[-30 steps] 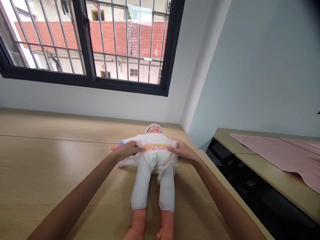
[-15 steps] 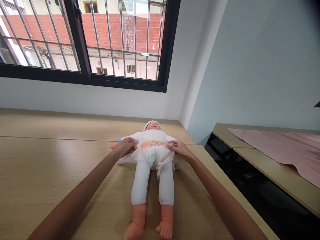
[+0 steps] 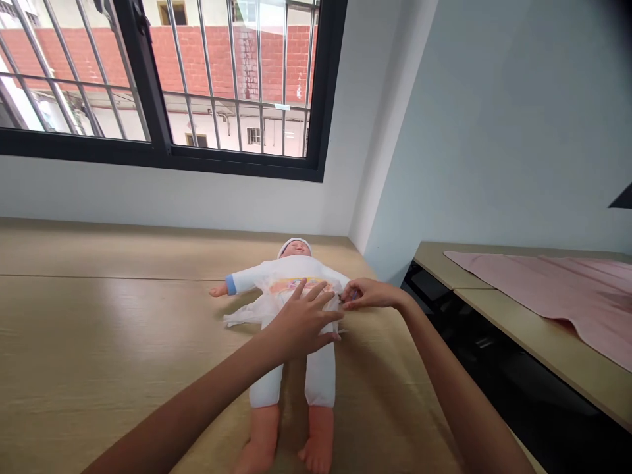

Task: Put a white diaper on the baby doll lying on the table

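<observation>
A baby doll (image 3: 320, 375) in a white suit and white cap lies on its back, feet toward me. Round its waist is a diaper (image 3: 276, 286) with an orange and yellow printed front band; a loose white flap (image 3: 241, 316) spreads out at the left. My left hand (image 3: 309, 319) is over the diaper's front, fingers spread, hiding most of it; whether it touches cannot be told. At the doll's hip on the right, my right hand (image 3: 363, 293) has its fingers closed together near the diaper's edge and the sleeve end. What they pinch is hidden, though a bit of blue shows there.
The doll lies on a wooden table (image 3: 123, 368) against the wall below a barred window (image 3: 237, 85). To the right, past a dark gap, stands another table (image 3: 498, 329) with a pink cloth (image 3: 543, 283) over it.
My left hand has left the diaper's left side and moved right across its front, fingers now spread. My right hand has turned inward at the right hip. The view has shifted slightly.
</observation>
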{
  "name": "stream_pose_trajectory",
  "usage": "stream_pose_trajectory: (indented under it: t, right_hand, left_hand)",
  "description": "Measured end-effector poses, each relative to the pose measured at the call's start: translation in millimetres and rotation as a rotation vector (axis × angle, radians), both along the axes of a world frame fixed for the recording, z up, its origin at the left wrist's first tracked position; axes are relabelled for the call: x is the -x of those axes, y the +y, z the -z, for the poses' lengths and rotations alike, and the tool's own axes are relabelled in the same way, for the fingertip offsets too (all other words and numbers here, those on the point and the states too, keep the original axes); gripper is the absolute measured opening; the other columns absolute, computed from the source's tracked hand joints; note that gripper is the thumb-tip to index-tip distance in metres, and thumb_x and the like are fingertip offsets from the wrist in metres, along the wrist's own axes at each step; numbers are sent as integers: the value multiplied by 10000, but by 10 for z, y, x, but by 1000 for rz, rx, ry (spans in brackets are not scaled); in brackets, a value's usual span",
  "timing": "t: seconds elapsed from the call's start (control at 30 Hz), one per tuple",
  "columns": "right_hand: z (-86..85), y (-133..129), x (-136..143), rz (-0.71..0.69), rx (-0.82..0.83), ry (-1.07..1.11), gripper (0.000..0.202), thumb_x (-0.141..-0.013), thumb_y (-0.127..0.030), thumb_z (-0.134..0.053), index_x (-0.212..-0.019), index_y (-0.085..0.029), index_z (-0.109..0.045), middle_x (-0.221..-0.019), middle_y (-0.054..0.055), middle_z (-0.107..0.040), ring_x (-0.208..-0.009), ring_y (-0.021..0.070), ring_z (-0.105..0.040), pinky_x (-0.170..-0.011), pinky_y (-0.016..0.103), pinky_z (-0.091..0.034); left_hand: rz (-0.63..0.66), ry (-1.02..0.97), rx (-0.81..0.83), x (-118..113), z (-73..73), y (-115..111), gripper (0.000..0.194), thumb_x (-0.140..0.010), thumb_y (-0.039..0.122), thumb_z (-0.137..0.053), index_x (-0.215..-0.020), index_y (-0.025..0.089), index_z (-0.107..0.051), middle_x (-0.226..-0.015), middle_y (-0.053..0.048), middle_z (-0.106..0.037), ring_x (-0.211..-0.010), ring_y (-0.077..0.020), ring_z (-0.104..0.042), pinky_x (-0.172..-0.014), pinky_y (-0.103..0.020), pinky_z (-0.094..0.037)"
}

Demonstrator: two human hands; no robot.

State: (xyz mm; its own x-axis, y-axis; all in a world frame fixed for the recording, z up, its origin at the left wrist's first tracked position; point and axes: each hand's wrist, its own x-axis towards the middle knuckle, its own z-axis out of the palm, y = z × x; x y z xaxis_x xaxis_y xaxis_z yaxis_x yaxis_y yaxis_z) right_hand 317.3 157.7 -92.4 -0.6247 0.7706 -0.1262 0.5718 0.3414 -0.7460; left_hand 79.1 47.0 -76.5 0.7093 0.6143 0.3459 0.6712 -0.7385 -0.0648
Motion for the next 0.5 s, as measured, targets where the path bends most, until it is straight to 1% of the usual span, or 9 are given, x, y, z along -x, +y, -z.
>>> stream_pose_trajectory:
  t: [0.03, 0.1, 0.17, 0.23, 0.33, 0.37, 0.4, 0.43, 0.5]
  right_hand:
    - [1, -28, 23, -30, 49, -46, 377, -624, -438, -802, -851, -163, -677, -806, 42, -680, -695, 179, -607, -586, 258, -440]
    - [16, -85, 77, -37, 109, -123, 402, -540, -406, -847, -813, -172, -666, -782, 29, -677, -681, 180, -609, -566, 249, -435]
    - [56, -142, 125, -25, 94, -187, 458, -468, -385, -880, -806, -176, -653, -800, 28, -667, -683, 175, -602, -548, 235, -422]
    - [127, -198, 166, -49, 47, -201, 540, -464, -389, -884, -908, -185, -652, -872, 29, -647, -705, 167, -591, -555, 228, -425]
    - [276, -262, 227, -62, -47, -137, 752, -487, -364, -878, -1164, -226, -584, -995, 31, -584, -740, 158, -573, -605, 243, -458]
    - [328, -271, 247, -53, -94, -119, 759, -504, -342, -870, -1192, -233, -570, -1013, 34, -565, -741, 156, -564, -620, 253, -464]
    - [376, -272, 267, -51, -144, -99, 693, -536, -314, -853, -1168, -227, -582, -1018, 38, -558, -745, 158, -557, -636, 263, -466]
    - [417, -265, 285, -60, -184, -75, 561, -591, -286, -818, -1106, -213, -607, -1007, 43, -563, -752, 162, -555, -652, 271, -464]
    - [475, -236, 309, -102, -209, -15, 230, -736, -232, -685, -955, -190, -628, -960, 46, -597, -772, 172, -569, -682, 284, -461]
  left_hand:
    - [-24, 36, -4, -20, 57, 59, 307, -896, 455, -556, -1165, 324, -623, -1354, -63, -510, -1349, -319, -356, -1090, -613, -252]
    - [-66, 65, 0, -17, 134, 170, 268, -914, 416, -524, -1125, 304, -645, -1323, -70, -527, -1320, -309, -394, -1075, -599, -281]
    - [-80, 60, -1, 22, 164, 230, 263, -927, 392, -487, -1108, 288, -646, -1278, -72, -547, -1307, -298, -405, -1073, -585, -290]
    - [-84, 45, -4, 69, 162, 238, 263, -927, 370, -474, -1115, 280, -634, -1269, -75, -548, -1313, -295, -393, -1074, -585, -283]
    - [-81, 37, 14, 128, 154, 216, 262, -927, 342, -467, -1135, 287, -616, -1292, -72, -533, -1321, -288, -382, -1084, -593, -259]
    - [-75, 36, 22, 141, 156, 214, 262, -929, 341, -464, -1141, 293, -611, -1301, -67, -528, -1325, -284, -378, -1090, -594, -248]
    - [-66, 34, 29, 150, 161, 215, 263, -932, 341, -461, -1146, 298, -608, -1307, -64, -525, -1330, -282, -372, -1094, -596, -237]
    - [-58, 32, 33, 157, 167, 220, 263, -935, 344, -458, -1150, 302, -605, -1314, -63, -522, -1337, -283, -363, -1096, -601, -228]
    - [-45, 31, 37, 160, 179, 233, 265, -941, 350, -451, -1154, 305, -603, -1324, -66, -517, -1350, -288, -347, -1094, -611, -219]
